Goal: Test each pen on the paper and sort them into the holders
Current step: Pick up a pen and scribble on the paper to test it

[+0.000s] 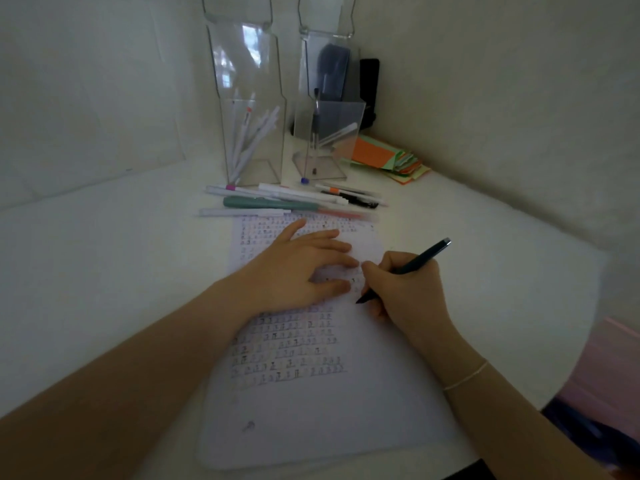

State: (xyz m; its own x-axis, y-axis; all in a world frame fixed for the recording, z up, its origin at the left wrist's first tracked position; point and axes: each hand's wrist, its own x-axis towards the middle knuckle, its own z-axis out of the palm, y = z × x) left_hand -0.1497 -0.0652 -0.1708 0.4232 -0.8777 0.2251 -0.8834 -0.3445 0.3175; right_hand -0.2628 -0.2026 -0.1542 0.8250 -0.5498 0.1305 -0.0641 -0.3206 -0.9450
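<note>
Head view, near the middle of the table point(104, 271): the right hand point(408, 292) grips a dark pen point(420, 259), its tip on or just above the paper point(311, 410); contact cannot be confirmed. Left hand point(298, 268) lies flat, fingers straight, pressing the sheet just beside the tip. Toward the far edge, a row of loose pens point(291, 200) lies at the top of the paper, untested by appearance. Behind it stand 2 clear holders: the left holder point(249, 133) with several white pens, the right holder point(329, 140) with fewer.

Risks, as judged: the sheet is crowded with marks, so a faint test stroke could be misread and the pen sent to the wrong holder; the left fingers may smear wet ink; reaching to the tall holders could sweep the loose pens aside, or tip a holder.
</note>
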